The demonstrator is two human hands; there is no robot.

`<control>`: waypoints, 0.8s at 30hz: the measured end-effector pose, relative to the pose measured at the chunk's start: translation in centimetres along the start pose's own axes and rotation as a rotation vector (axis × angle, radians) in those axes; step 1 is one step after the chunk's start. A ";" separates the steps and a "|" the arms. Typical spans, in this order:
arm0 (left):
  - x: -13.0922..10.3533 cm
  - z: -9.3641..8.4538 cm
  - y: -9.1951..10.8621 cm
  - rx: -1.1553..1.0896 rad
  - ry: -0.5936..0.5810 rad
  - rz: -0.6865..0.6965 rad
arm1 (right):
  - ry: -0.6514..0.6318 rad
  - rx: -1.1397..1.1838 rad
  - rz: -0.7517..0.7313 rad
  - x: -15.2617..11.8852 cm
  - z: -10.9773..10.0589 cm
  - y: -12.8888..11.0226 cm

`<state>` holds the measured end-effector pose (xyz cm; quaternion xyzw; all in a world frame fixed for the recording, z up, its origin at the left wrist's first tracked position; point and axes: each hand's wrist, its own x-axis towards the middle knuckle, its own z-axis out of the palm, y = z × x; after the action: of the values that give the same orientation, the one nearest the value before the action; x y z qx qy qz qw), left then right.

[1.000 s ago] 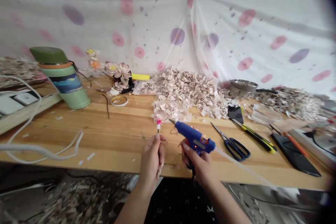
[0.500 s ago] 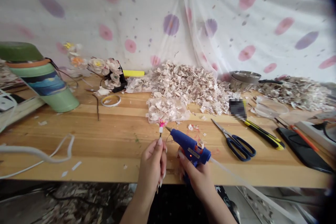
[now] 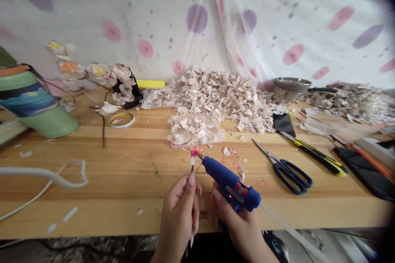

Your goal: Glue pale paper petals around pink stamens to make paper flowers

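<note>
Pink-fringed, white-collared thin dark stem (image 3: 193, 159) stands upright before a white sheet (image 3: 154, 4) spotted pink and purple, above a pale, grained wooden bench (image 3: 123, 201); the label on a blue plastic glue gun (image 3: 224, 174) is too small to read; the right hand's (image 3: 239, 222) grip wraps the gun, its tapered nozzle at the fringe; the left hand's (image 3: 180, 209) grip is pinched on the stem.

No wording, brand or number can be read at the worktable (image 3: 123, 209); a pale label (image 3: 234, 194) runs along the blue glue gun (image 3: 220, 174), its print too small to make out; a white mark (image 3: 276, 246) on dark cloth (image 3: 267, 236), below the worktable's near edge at right, is likewise illegible
</note>
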<state>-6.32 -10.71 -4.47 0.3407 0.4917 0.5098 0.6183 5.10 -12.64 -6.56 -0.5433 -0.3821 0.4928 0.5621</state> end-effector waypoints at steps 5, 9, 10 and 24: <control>0.0 -0.2 0.0 0.013 -0.014 -0.027 | -0.010 -0.019 -0.018 0.1 -0.3 0.7; 0.1 -0.3 0.0 0.011 -0.012 -0.020 | -0.013 -0.043 -0.043 0.0 -0.4 0.9; 0.1 -0.3 0.0 0.008 -0.013 -0.020 | -0.013 -0.050 -0.047 0.0 -0.4 0.9; 0.2 -0.4 -0.3 0.038 -0.007 -0.011 | -0.026 -0.103 0.006 -0.1 -0.9 1.5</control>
<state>-6.61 -10.58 -4.92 0.3515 0.5011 0.4957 0.6161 5.74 -13.03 -8.09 -0.5660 -0.4126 0.4814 0.5269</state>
